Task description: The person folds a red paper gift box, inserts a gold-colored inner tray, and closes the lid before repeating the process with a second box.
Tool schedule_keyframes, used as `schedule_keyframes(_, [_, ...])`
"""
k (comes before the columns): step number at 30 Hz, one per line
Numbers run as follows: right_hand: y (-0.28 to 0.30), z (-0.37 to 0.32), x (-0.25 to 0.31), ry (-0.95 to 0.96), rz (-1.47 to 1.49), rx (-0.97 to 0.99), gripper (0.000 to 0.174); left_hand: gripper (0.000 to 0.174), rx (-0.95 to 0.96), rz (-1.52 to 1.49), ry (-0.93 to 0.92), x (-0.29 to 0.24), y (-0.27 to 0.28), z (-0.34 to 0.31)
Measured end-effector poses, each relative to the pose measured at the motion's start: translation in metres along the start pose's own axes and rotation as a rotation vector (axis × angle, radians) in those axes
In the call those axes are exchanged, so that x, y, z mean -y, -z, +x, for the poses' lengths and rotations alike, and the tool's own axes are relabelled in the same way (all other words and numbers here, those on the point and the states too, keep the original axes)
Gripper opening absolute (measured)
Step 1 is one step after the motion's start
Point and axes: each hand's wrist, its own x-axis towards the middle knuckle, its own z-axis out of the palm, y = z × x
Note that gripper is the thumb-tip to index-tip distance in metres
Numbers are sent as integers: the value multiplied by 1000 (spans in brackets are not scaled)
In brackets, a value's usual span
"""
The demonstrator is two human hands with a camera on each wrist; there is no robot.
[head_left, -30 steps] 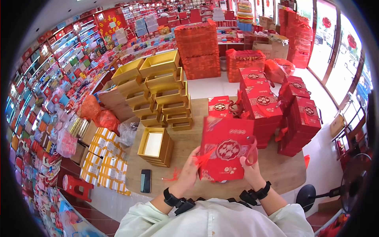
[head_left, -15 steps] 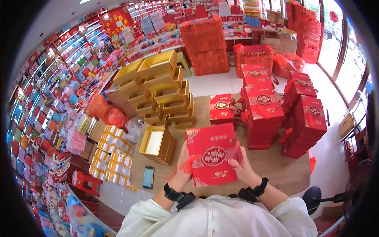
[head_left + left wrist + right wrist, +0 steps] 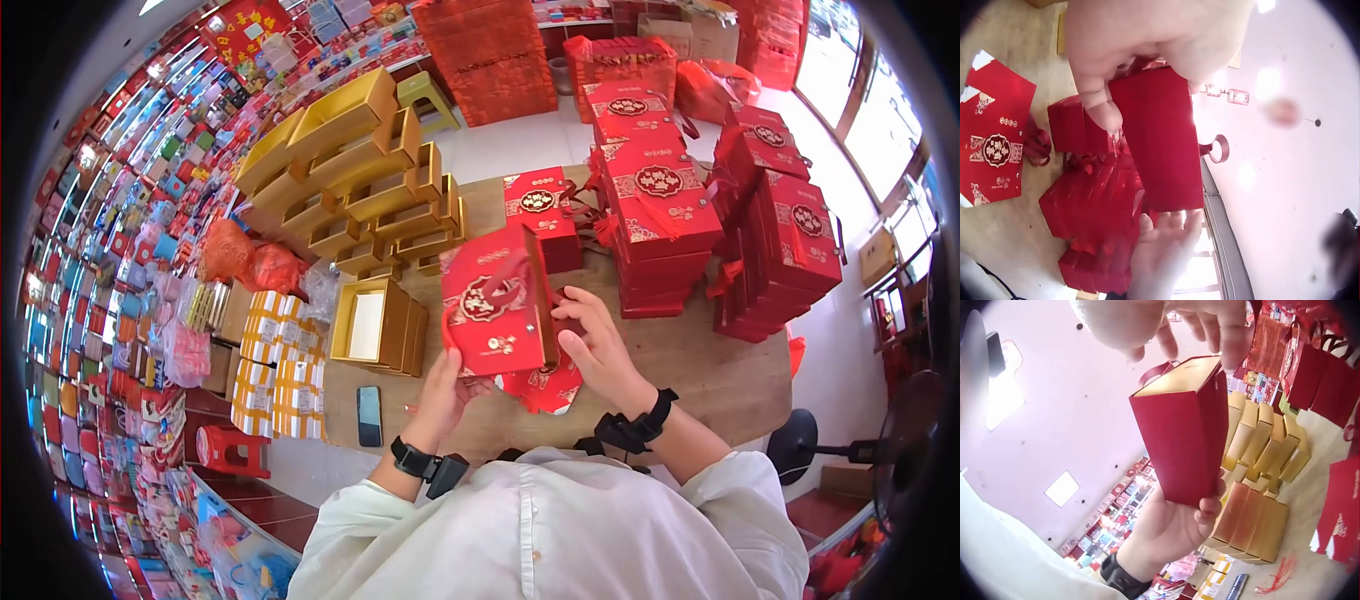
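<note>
A red box [image 3: 490,305] with a dark medallion, ribbon and tassel is held tilted above the table. My left hand [image 3: 442,395] grips its lower left; the left wrist view shows the fingers of this hand [image 3: 1147,37] bent round one end of the box [image 3: 1160,137]. Beside the right side, my right hand [image 3: 605,355] has its fingers extended. In the right wrist view this hand [image 3: 1179,328] is at the box's gold-lined end [image 3: 1179,437]; whether a fingertip touches is unclear. A flat red cover [image 3: 545,388] lies beneath, partly hidden.
Gold trays [image 3: 350,120] are stacked at the back left, with more [image 3: 380,325] nearer. Red boxes [image 3: 655,215] stand in piles at the back right, another pile [image 3: 790,235] beside them. A phone [image 3: 369,416] lies near the table's front left edge [image 3: 345,440].
The box has turned so its right side shows. My right hand has let go of its right edge, fingers now extended. The flat cover has come into view below, and the head view has tilted down.
</note>
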Motion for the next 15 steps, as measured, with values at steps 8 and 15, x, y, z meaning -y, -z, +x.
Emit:
schedule_keyframes(8, [-1,12,-27,-128,28,-72,7,43,-21,-148,-46,-9,24,47])
schedule_keyframes(15, [0,59,-29,166,-323,-130,15,44,12,-65,-36,-17,32,56])
